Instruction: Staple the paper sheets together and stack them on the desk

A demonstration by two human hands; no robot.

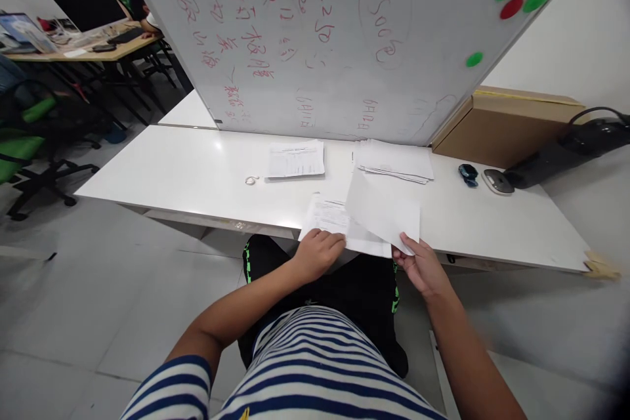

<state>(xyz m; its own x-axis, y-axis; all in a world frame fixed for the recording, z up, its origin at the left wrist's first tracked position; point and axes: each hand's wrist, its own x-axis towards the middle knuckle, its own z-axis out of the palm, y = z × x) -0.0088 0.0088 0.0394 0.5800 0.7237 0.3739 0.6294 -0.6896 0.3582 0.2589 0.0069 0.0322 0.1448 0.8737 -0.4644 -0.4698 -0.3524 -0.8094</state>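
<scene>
Printed papers (pixel 329 213) lie at the front edge of the white table, partly jutting over it. My left hand (pixel 319 254) is closed on their lower left edge, fingers together and the thumb hidden. With my right hand (pixel 418 262) I pinch a blank-looking white sheet (pixel 381 207) by its lower right corner. That sheet is tilted up and overlaps the right part of the printed papers. Behind it sits a stack of white papers (pixel 394 161). To the left is a smaller printed pile (pixel 296 159).
A whiteboard (pixel 315 79) with red writing and magnets rises along the table's back. At right are a cardboard box (pixel 502 125), a dark smartwatch (pixel 468 174) and a black cylindrical device (pixel 556 157). A small pale ring-shaped item (pixel 251 180) lies left. Another person's arm (pixel 150 25) shows far left.
</scene>
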